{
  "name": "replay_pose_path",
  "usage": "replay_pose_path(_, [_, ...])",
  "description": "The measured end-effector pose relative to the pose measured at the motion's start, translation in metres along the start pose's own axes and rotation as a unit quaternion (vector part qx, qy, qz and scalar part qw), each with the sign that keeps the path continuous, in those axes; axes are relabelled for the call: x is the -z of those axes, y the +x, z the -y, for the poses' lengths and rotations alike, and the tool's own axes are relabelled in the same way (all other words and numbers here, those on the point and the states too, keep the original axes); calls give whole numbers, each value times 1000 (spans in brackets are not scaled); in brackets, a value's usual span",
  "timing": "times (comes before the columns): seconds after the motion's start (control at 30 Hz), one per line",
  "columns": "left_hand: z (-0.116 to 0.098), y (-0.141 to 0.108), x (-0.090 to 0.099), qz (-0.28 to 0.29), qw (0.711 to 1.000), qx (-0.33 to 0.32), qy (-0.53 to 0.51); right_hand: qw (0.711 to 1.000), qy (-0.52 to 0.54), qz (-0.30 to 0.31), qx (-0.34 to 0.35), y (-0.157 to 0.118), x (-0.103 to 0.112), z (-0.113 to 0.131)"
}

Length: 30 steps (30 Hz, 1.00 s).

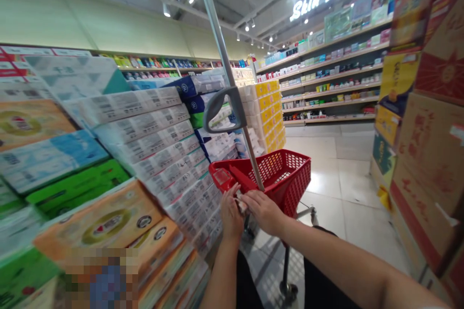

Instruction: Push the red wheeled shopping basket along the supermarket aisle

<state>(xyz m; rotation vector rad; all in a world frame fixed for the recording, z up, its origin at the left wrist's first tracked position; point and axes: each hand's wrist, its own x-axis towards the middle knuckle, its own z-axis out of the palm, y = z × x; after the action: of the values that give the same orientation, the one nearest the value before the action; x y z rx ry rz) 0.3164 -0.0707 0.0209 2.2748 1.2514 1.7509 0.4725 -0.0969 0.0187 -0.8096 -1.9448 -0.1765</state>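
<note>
White plastic-wrapped tissue stack (170, 147): a bump could topple it; foot partly hidden.
Left hand (231, 213): fingers nearly straight; cannot tell whether they pinch.
Small crumpled pale scrap (240, 203): touching the left hand's inner side; a loose pinch might drop it; material unclear.
Right hand (263, 210): fingers bent, apparently holding the scrap; fingertips partly hidden.
Red plastic shopping cart (297, 181): just beyond; leaning could roll it; near end covered.

- Bright red plastic shopping cart (286, 184), latticed walls
- Small whitish item (241, 202)
- Silver metal pole (227, 70), grey plastic loop handle (238, 106)
- Rectangular orange pack (103, 226), gold oval print
</note>
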Motion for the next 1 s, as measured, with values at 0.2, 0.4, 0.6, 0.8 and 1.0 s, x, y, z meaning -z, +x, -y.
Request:
replay_pose_path(0.2, [-3, -10, -4, -25, 995, -87, 49, 992, -61, 40, -102, 11, -5, 11])
replay_pose_path(0.4, [-14, -20, 5, 54, 964, -217, 146, 996, 75, 5, -53, 1, 1, 14])
replay_pose_path(0.6, [-34, 8, 8, 81, 949, -112, 282, 956, 128, -152, -214, 13, 25, -11])
replay_pose_path(0.8, [-45, 26, -3, 141, 940, -118, 286, 972, 63, -19, -226, -4, -10, -35])
replay_pose_path(1.0, [-37, -8, -6, 85, 926, -183, 319, 973, 77, -37, -215, -14, -16, -41])
